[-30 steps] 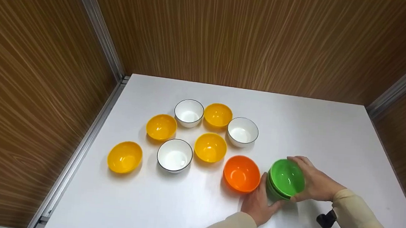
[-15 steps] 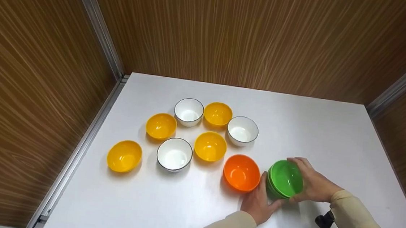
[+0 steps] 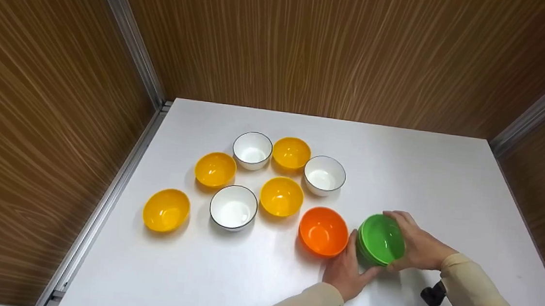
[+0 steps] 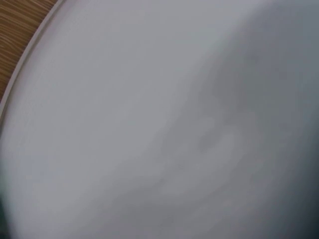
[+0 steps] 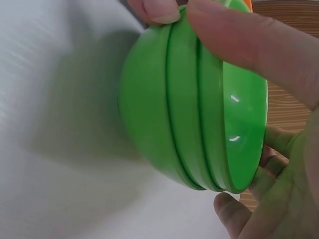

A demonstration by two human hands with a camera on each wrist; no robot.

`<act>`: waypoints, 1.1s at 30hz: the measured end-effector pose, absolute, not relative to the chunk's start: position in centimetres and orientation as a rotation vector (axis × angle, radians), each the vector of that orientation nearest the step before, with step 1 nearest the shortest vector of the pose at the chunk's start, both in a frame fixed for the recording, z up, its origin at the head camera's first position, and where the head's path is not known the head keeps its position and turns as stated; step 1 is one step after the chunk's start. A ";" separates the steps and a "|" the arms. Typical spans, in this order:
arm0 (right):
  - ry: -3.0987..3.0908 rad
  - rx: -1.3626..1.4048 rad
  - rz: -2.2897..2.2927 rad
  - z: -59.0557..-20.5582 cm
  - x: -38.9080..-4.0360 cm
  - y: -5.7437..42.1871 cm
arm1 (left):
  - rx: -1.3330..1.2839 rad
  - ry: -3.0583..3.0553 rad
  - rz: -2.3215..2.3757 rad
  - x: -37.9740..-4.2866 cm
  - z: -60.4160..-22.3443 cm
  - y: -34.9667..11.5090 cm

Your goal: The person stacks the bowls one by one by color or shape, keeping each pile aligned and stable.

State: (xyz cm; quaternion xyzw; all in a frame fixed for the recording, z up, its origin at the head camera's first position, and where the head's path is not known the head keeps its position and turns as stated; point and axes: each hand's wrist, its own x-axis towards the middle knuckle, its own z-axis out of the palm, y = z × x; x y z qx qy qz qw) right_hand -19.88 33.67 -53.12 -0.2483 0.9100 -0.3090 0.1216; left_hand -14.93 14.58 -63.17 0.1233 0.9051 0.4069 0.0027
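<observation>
A stack of three nested green bowls (image 3: 382,239) is between my two hands at the right front of the table; the rims show one behind another in the right wrist view. My right hand (image 3: 421,245) grips the stack from the right, thumb (image 5: 239,35) across the near side of the rims and fingers round the far side. From the left, my left hand (image 3: 345,273) holds the lower part, its thumb tip (image 5: 162,10) against a lower rim. An orange bowl (image 3: 323,232) stands just left of the left fingers. The left wrist view holds only blurred tabletop and shadow.
Left of the orange bowl, several yellow bowls (image 3: 281,196) and three white dark-rimmed bowls (image 3: 233,208) stand singly on the white table (image 3: 185,272). Wood-grain panels (image 3: 310,49) enclose the back and sides.
The top green bowl has sunk slightly into those below, so the gap under its rim has narrowed. Both hands keep nearly the same place; the other bowls have not moved.
</observation>
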 end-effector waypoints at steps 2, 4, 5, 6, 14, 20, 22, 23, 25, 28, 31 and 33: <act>2.648 -0.731 -0.908 -53.2 -19.8 33.6 | 0.381 2.834 1.276 -14.9 -63.2 14.6; 2.646 -0.737 -0.910 -53.2 -19.8 33.6 | 0.374 2.824 1.273 -14.8 -63.2 14.5; 2.646 -0.742 -0.908 -53.2 -19.7 33.6 | 0.369 2.819 1.273 -14.8 -63.2 14.5; 2.645 -0.744 -0.909 -53.2 -19.7 33.6 | 0.366 2.812 1.274 -14.8 -63.2 14.5; 2.641 -0.761 -0.891 -52.9 -19.6 33.6 | 0.361 2.784 1.319 -14.7 -63.1 14.4; 2.644 -0.750 -0.857 -52.8 -19.7 33.6 | 0.398 2.819 1.317 -14.5 -63.1 14.3; 2.640 -0.745 -0.851 -52.8 -19.7 33.7 | 0.407 2.824 1.308 -14.4 -63.1 14.2; 2.637 -0.745 -0.852 -52.8 -19.7 33.6 | 0.411 2.817 1.306 -14.4 -63.0 14.2; 2.633 -0.748 -0.861 -52.7 -19.7 33.6 | 0.413 2.792 1.302 -14.4 -62.9 14.1; 2.625 -0.743 -0.882 -52.7 -19.7 33.6 | 0.417 2.750 1.299 -14.4 -62.6 13.9; 2.619 -0.727 -0.894 -52.7 -19.6 33.6 | 0.431 2.720 1.292 -14.2 -62.5 13.7; 2.614 -0.707 -0.896 -52.7 -19.6 33.6 | 0.443 2.707 1.293 -13.9 -62.4 13.5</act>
